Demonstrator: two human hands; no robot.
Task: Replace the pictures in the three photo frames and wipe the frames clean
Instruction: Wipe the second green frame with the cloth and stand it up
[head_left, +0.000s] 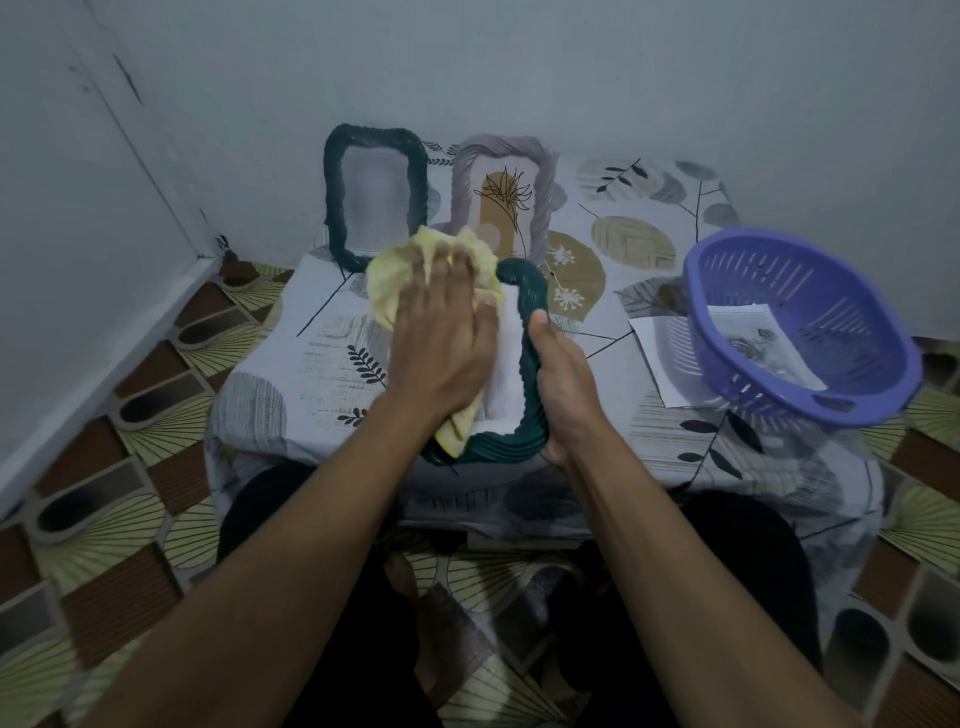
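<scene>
Yellow cloth (395, 280) under left hand (441, 343), fingers spread flat, pressing onto teal photo frame (530, 283); right hand (563, 384) grips its rim alongside.

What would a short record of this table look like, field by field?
left hand: presses the yellow cloth flat onto the lying green frame
right hand: fingers grip that frame's right edge
back of table: standing green frame and mauve frame, the mauve one showing a plant picture
right side: purple basket with papers inside
stage: wiping a frame
</scene>
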